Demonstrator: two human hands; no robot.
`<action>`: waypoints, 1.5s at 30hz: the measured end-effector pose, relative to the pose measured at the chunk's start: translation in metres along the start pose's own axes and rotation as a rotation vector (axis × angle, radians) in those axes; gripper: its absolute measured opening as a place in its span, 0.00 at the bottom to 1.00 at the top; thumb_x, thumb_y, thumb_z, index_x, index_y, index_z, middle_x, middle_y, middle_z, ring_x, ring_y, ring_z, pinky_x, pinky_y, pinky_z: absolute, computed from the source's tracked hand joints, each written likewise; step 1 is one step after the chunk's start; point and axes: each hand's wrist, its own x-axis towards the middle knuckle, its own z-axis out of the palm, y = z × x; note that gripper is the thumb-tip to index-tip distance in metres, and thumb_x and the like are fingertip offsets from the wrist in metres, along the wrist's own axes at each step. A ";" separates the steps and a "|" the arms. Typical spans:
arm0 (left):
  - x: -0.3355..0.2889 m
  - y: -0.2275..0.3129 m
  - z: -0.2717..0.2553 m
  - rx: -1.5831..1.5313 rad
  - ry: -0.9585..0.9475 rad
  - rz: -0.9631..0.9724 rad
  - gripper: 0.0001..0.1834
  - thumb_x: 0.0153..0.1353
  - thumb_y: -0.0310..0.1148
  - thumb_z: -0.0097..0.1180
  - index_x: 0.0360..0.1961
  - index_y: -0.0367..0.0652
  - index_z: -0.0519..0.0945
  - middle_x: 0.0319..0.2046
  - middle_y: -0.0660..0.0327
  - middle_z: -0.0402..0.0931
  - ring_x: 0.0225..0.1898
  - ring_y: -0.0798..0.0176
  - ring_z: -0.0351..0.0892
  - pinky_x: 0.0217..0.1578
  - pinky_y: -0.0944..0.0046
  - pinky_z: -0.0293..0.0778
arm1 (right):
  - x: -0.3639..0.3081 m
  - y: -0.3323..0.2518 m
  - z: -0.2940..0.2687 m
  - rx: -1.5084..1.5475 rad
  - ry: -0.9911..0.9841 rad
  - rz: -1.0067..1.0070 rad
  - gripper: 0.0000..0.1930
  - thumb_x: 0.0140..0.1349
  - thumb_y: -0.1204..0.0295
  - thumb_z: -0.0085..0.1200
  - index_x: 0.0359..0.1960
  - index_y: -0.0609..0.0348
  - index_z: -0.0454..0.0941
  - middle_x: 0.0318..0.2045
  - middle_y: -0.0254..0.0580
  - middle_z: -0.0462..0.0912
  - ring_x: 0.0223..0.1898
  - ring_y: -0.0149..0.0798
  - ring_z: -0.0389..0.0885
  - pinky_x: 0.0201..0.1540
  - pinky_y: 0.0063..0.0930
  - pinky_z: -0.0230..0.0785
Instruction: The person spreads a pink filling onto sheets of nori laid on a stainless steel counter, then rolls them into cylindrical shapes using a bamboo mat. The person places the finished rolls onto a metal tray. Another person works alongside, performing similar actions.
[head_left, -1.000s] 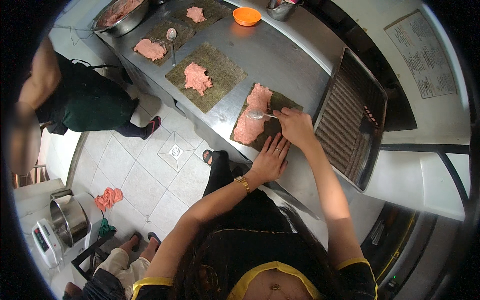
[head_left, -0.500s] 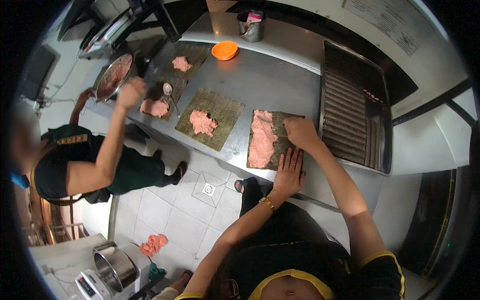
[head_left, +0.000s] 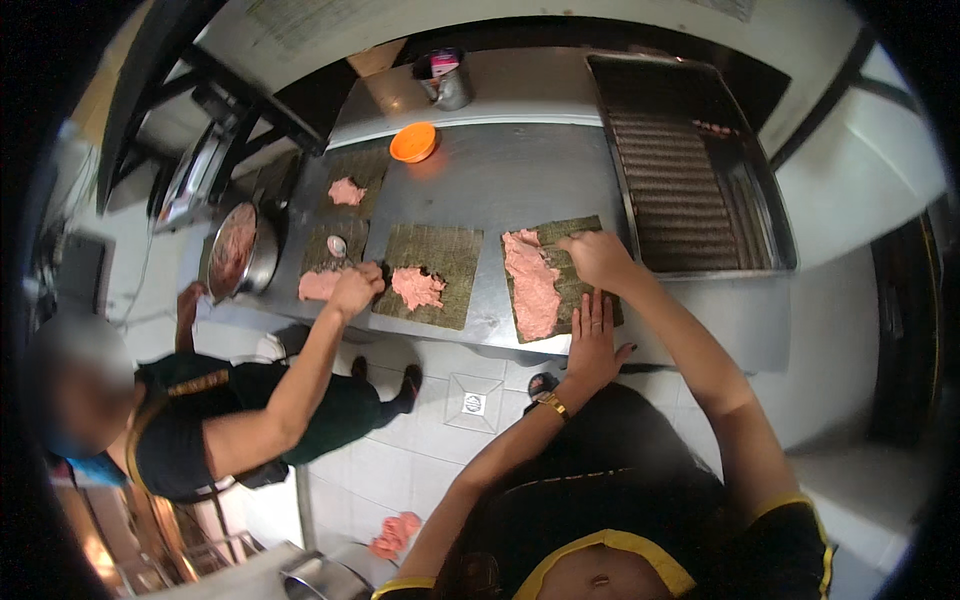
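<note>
In front of me a dark green seaweed sheet (head_left: 575,235) lies on the steel table, a thick strip of pink meat paste (head_left: 532,285) along its left side. My left hand (head_left: 593,345) rests flat on the sheet's lower right part, fingers stretched out. Over the sheet's upper part, my right hand (head_left: 598,262) is closed, its fingertips close to the paste's right edge. Whatever it holds is too hidden to name. To the left, another seaweed sheet (head_left: 450,255) carries a rough mound of pink paste (head_left: 418,287).
At the left, a co-worker's hand (head_left: 357,290) is at another pasted sheet with a spoon (head_left: 337,245); a metal bowl (head_left: 262,255) of paste stands beside. Behind are an orange bowl (head_left: 413,142) and metal pitcher (head_left: 450,88). A large tray (head_left: 783,235) with dark rolls sits right.
The view has shifted. My right hand stays closed near the paste's upper edge, my left flat on the sheet. The co-worker's raised hand has come down to the sheet by the spoon.
</note>
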 end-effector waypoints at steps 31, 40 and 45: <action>-0.001 -0.027 0.007 0.052 -0.166 0.209 0.49 0.56 0.58 0.55 0.67 0.30 0.58 0.67 0.37 0.51 0.71 0.36 0.44 0.69 0.37 0.37 | 0.011 -0.046 -0.011 -0.220 -0.100 0.110 0.15 0.51 0.71 0.56 0.42 0.52 0.83 0.38 0.39 0.80 0.43 0.45 0.80 0.40 0.38 0.74; -0.004 -0.023 -0.010 0.112 -0.206 0.160 0.57 0.51 0.62 0.58 0.69 0.29 0.50 0.69 0.40 0.46 0.73 0.41 0.39 0.70 0.42 0.35 | 0.004 -0.023 -0.001 -0.029 -0.180 -0.181 0.07 0.47 0.73 0.55 0.26 0.60 0.84 0.32 0.54 0.83 0.35 0.51 0.84 0.36 0.44 0.75; -0.004 -0.021 -0.013 0.084 -0.195 0.120 0.57 0.52 0.61 0.58 0.69 0.29 0.49 0.69 0.39 0.47 0.73 0.42 0.40 0.70 0.43 0.36 | -0.006 -0.019 -0.024 0.017 -0.235 -0.253 0.10 0.47 0.73 0.55 0.31 0.59 0.84 0.30 0.54 0.82 0.36 0.52 0.84 0.37 0.45 0.75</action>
